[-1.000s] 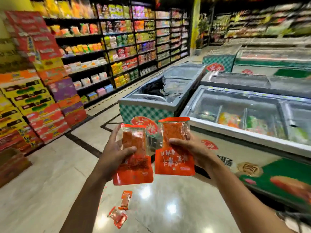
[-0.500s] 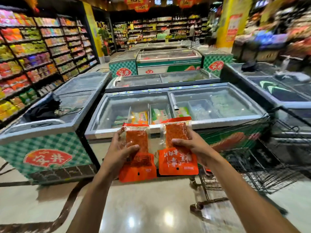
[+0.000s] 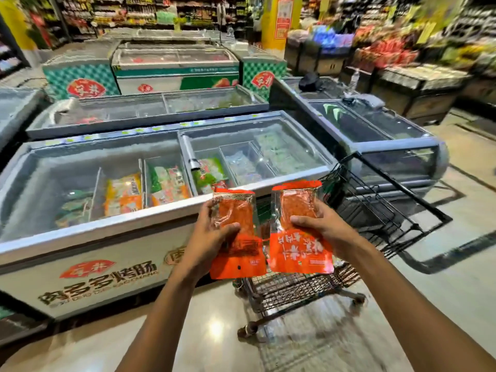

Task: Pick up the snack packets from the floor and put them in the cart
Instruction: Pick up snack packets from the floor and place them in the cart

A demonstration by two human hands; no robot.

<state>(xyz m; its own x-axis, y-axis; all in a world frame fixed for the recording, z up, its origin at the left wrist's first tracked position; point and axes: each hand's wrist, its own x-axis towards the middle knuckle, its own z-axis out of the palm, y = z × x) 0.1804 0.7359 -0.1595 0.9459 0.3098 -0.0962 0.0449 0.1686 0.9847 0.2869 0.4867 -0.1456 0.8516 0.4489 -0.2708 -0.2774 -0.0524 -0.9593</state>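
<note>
1. Fingers (image 3: 226,227) of our left hand (image 3: 206,240) are clamped around one flat orange-red plastic snack packet with a clear window (image 3: 237,234), thumb across its front; our right hand (image 3: 324,226) grips a second matching orange-red packet (image 3: 300,229) the same way.
2. Both packets are off the floor and held upright side by side, just apart, in front of us.
3. Directly behind and below them stands the black wire shopping cart (image 3: 295,288), its basket open at the top; neither packet is inside it yet.
4. We judge the pick-up of this pair done and the drop into the cart as what remains.
5. Whether other packets lie on the glossy beige tiled floor (image 3: 214,331) we cannot tell; none shows here.
6. Beyond the cart sits the long white glass-topped chest freezer (image 3: 80,237).
</note>
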